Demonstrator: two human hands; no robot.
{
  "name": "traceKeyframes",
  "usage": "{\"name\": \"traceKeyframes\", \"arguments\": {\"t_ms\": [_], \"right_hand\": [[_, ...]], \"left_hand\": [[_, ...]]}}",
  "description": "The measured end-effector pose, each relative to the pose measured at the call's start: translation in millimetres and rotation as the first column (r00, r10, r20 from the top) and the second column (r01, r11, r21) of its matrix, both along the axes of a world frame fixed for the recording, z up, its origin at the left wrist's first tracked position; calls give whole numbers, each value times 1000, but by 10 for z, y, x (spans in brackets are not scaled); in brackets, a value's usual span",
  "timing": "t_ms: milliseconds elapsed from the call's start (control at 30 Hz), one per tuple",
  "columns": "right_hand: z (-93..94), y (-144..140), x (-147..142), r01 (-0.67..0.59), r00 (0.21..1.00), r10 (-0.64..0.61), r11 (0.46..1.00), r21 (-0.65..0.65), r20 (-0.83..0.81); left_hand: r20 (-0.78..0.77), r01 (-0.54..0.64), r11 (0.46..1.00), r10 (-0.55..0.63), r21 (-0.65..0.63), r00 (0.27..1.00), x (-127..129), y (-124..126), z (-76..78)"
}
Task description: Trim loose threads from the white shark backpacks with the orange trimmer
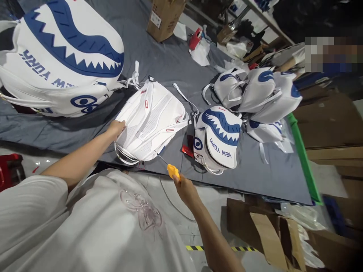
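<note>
A white backpack [151, 119] lies on the grey-covered table with its straps and padded back facing up. At its left edge, my left hand [117, 128] is closed on the white fabric. My right hand [185, 187] grips a yellow-handled tool [173, 172] just off the table's front edge. The tool's thin dark shaft reaches the lower side of the backpack; whether its tip touches the fabric I cannot tell. Right of it stands a small white backpack [219, 138] with a blue toothed mouth and "NEW YORK" lettering, a red tag [187, 151] beside it.
A large backpack of the same design [70, 49] fills the table's left end. Several more small ones [259, 90] crowd the right. A cardboard box [166, 19] stands at the back. A green edge [304, 158] borders the table; open cartons [268, 238] lie on the floor.
</note>
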State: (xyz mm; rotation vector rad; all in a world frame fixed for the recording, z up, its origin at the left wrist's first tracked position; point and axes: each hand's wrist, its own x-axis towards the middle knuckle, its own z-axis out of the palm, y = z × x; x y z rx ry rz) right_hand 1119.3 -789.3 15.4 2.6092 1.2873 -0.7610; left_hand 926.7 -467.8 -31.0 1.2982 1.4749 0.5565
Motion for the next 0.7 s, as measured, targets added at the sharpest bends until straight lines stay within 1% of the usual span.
{"name": "traceKeyframes", "arguments": {"t_ms": [33,67,167,233,300,333,367,433,533,600,633,700], "right_hand": [[-103,20,-32,23,1000,-22,1000,12,-10],[-200,58,-66,49,999,-48,999,23,-18],[-437,231,-199,117,992,-114,991,63,-52],[-530,355,-314,113,991,-105,989,96,-87],[-562,453,-441,91,990,-74,987,136,-123],[-560,487,-501,79,989,-59,986,150,-134],[-553,508,-556,69,989,-48,986,154,-136],[-542,509,-640,55,993,-40,989,139,-111],[-578,434,-700,22,1000,-22,994,110,1],[-623,395,-720,-4,997,-5,994,105,82],[-642,396,-730,-9,995,-1,995,101,104],[-662,449,-754,2,995,-10,997,83,100]], "left_hand": [[76,13,994,-5,-105,997,-15,-2,-19],[143,26,983,0,-183,990,-21,-9,-32],[274,68,947,21,-313,961,-19,-22,-38],[363,76,894,101,-442,926,-17,-12,-30],[416,75,820,207,-567,885,-18,-3,-32],[427,71,791,250,-607,869,-20,-3,-38],[430,63,778,275,-624,860,-24,-6,-48],[444,53,792,284,-608,850,-31,-20,-73],[479,16,807,334,-591,812,-27,-46,-114],[502,4,805,366,-593,784,-6,-70,-135],[517,18,800,371,-600,771,5,-87,-141],[563,91,781,358,-617,745,22,-132,-145]]}}
